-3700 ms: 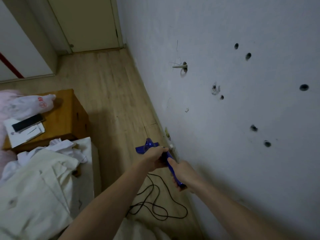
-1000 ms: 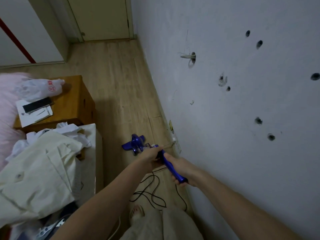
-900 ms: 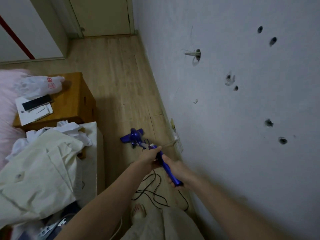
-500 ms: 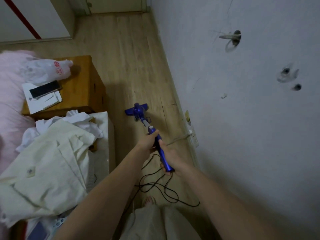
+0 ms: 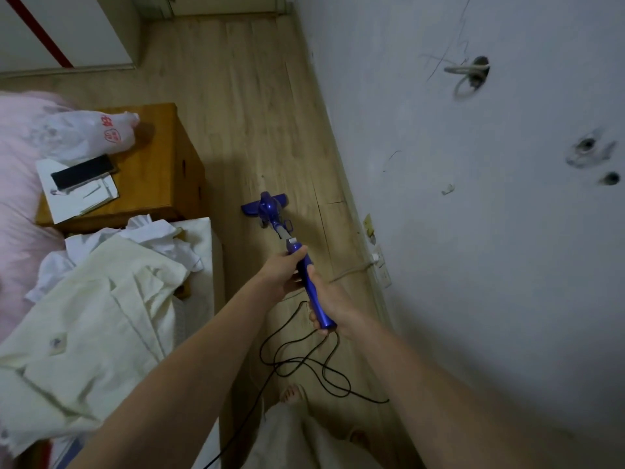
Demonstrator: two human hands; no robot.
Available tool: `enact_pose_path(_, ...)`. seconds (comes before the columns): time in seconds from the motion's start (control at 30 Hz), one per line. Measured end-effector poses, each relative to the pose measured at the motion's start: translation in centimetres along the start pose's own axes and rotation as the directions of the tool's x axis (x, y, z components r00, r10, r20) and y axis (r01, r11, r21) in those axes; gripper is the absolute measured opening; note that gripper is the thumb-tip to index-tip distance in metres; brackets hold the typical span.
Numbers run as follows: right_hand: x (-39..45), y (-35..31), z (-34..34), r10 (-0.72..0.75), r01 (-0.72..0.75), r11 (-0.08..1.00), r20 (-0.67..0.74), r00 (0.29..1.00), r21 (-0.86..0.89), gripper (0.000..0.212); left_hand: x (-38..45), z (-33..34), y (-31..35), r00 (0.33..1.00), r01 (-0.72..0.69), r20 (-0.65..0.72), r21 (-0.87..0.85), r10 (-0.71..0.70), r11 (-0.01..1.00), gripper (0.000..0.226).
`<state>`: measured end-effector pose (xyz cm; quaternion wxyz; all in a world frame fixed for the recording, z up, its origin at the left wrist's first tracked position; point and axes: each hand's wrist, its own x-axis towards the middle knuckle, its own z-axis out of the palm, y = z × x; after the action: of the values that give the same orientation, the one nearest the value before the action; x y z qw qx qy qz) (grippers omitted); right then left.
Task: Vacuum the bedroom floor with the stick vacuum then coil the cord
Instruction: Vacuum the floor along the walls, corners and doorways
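Stick vacuum [image 5: 306, 270], blue, held in both hands over the wooden floor [image 5: 257, 96]. Right hand [image 5: 329, 304] wrapped tight around the end of the blue handle, fingers curled under it, thumb along the top. Left hand [image 5: 282, 274] a bit farther down the stick, fingers closed around it just below the grey joint. Stick sloping down and away to the vacuum head [image 5: 265, 206], flat on the floor, close to the wooden nightstand [image 5: 155, 170] and well apart from the wall [image 5: 473, 231].

Black cord [image 5: 304, 363] hanging from the handle end, lying in loose loops on the floor between the arms, not coiled. One bare foot [image 5: 292, 394] just beside the loops, toes peeking out past pale trousers [image 5: 287, 434].

To the right, low on the wall, a white socket [image 5: 380, 265] with a light cable [image 5: 351, 270] plugged in and trailing toward the hands. Higher up the wall, dark holes [image 5: 586, 145] and a bit of pipe [image 5: 466, 69] sticking out of one.

To the left, a bed [image 5: 199, 265] with a crumpled cream jacket [image 5: 84, 316] and white cloth [image 5: 148, 231] on top. On the nightstand, a black phone [image 5: 83, 170] lying on white papers [image 5: 77, 194], and a plastic bag [image 5: 84, 133] with red print. Pink blanket [image 5: 17, 198] at the far left edge. Far back, a door [image 5: 230, 3] at the end of the floor.
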<state>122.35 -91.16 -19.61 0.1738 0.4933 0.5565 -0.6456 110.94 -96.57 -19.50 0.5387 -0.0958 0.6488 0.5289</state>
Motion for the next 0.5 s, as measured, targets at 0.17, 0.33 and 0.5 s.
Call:
enact_pose_path(0.17, -2.3, 1.8, -0.2, -0.006, 0.006, 1.000, 0.019, 1.000, -0.001, 0.069, -2.0, 0.6, -1.7, 1.000, 0.013, 0.003, 0.035, -0.013, 0.999, 0.032)
enact_pose_path(0.33, -5.9, 4.5, -1.4, 0.037, -0.038, 0.999, 0.051, 0.998, 0.026, 0.067, -5.5, 2.9, -4.3, 0.999, 0.011, -0.049, 0.046, -0.009, 0.999, 0.033)
enact_pose_path(0.5, -9.1, 8.4, -3.2, 0.066, -0.066, 0.998, 0.094, 0.993, -0.008, 0.066, -9.5, 5.3, -7.9, 0.999, 0.007, -0.046, 0.003, -0.007, 1.000, 0.032)
